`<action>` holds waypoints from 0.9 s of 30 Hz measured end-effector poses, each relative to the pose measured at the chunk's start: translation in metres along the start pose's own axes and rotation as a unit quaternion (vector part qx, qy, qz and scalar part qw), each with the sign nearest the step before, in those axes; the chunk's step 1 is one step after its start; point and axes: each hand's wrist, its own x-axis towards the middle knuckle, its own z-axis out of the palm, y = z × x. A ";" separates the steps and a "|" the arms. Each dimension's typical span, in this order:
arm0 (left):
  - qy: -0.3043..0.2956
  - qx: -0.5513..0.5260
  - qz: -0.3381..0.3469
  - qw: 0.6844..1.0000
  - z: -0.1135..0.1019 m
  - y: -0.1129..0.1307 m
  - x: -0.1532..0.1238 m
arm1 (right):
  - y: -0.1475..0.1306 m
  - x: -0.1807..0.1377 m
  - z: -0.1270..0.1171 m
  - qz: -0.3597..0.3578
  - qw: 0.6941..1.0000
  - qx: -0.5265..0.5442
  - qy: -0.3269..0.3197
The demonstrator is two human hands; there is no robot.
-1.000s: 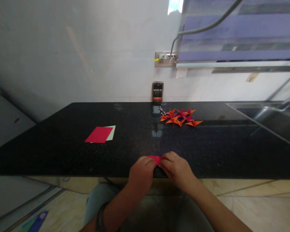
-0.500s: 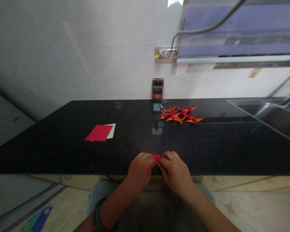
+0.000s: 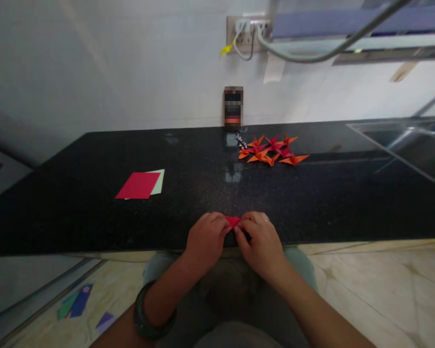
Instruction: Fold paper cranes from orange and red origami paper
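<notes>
A small folded piece of red paper (image 3: 233,221) lies between my hands at the front edge of the black countertop (image 3: 188,193). My left hand (image 3: 208,237) pinches its left side, fingers closed. From the right, my right hand (image 3: 259,241) grips the other side between thumb and fingers. Most of the paper is hidden by my fingers. Further back and to the right sits a cluster of several orange and red paper cranes (image 3: 263,152). Off to the left, a red paper square (image 3: 137,185) overlaps a pale green sheet (image 3: 158,181).
Against the wall stands a blurred-out phone-like object (image 3: 234,107) with a patterned strap (image 3: 240,141). A socket panel (image 3: 246,36) with a grey cable (image 3: 322,58) is above it. The sink (image 3: 402,140) is at the right. Coloured papers (image 3: 76,302) lie on the floor.
The camera view has tilted downward, so the counter and hands appear higher. Both hands stay on the red paper; slightly more of it shows between my fingers.
</notes>
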 end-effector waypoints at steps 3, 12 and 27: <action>0.009 -0.010 0.012 1.000 0.000 -0.002 0.000 | 0.000 0.000 0.000 -0.001 1.000 0.001 -0.011; 0.033 -0.023 0.013 0.999 0.000 -0.001 -0.003 | 0.002 0.001 -0.001 0.007 0.999 0.036 -0.015; 0.060 0.024 -0.016 0.998 0.002 0.006 -0.002 | -0.003 0.004 -0.001 0.044 0.999 0.009 -0.015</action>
